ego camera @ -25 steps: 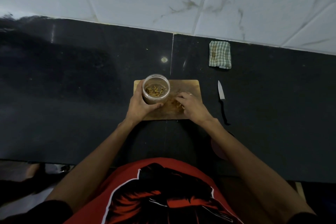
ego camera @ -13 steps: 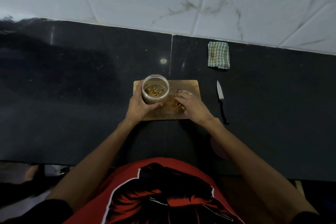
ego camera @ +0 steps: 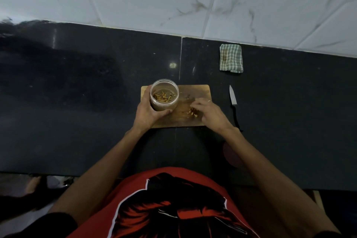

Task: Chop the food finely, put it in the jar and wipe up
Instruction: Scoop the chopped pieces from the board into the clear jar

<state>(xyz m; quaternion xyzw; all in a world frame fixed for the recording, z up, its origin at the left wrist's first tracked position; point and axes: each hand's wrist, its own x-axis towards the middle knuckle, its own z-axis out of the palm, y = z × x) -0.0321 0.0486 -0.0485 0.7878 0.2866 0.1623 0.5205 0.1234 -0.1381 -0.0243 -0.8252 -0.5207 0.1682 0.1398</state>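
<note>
A clear jar (ego camera: pixel 164 93) stands on the left part of the wooden chopping board (ego camera: pixel 195 91), with chopped orange-brown pieces inside. My left hand (ego camera: pixel 147 113) grips the jar from the near left side. A small heap of chopped food (ego camera: pixel 192 112) lies on the board to the right of the jar. My right hand (ego camera: pixel 209 114) rests over that heap with its fingers curled down onto the pieces. Whether the fingers pinch any pieces is hidden.
A knife (ego camera: pixel 233 103) with a black handle lies on the black counter right of the board, blade pointing away. A folded green checked cloth (ego camera: pixel 231 61) sits farther back by the tiled wall. A reddish round object (ego camera: pixel 230 155) shows beside my right forearm.
My right hand has shifted slightly to the right on the board, uncovering part of the food heap. The left hand and jar stay in place.
</note>
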